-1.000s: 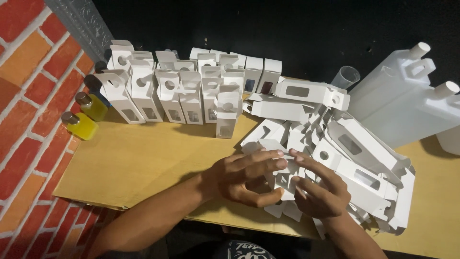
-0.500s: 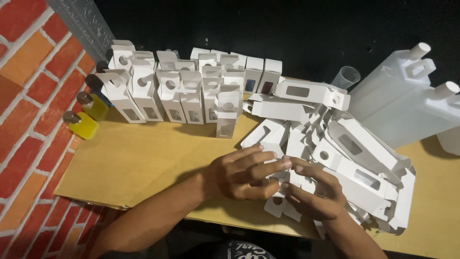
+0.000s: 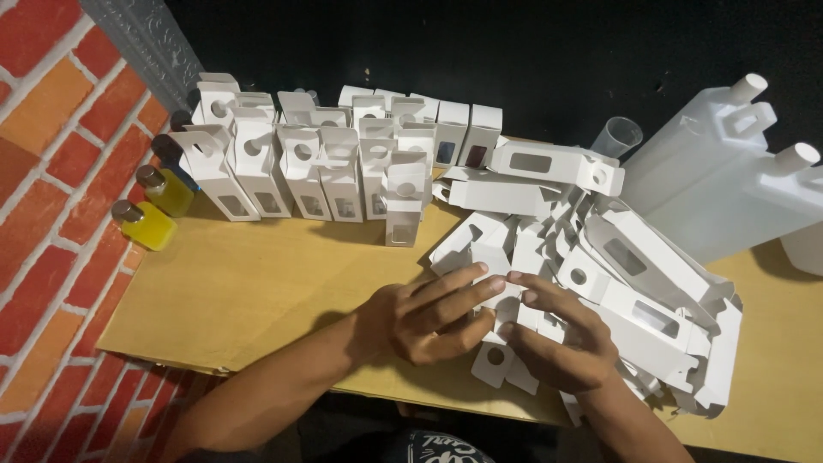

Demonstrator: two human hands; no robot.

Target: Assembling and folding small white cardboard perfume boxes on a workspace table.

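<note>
Work in hand: folding a flat white carton into a small window box, judged from the rows already standing and the heap yet to go.
Left hand: resting over the near edge of the heap, fingers stretched and lightly curled around the carton, pinching it from the left side.
Right hand: close against the left, fingers bent over the same carton; both closed on it, not clenched.
Carton in hand: low on the surface, at the front edge, between the two hands, mostly hidden; a tab with a round hang hole showing beneath them. How far folded: cannot tell.
Done so far: about two rows of standing boxes upright at the back left, tabs up, windows facing front; one lone box set a little forward of the rows.
Left to do: a big loose heap of flat cartons on the right, overlapping at all angles, seemingly as many as those standing.
Nearby: two yellow bottles by the brick wall; large white jugs and a clear cup at the back right.
Progress, as a judgement: roughly midway, perhaps less.
</note>
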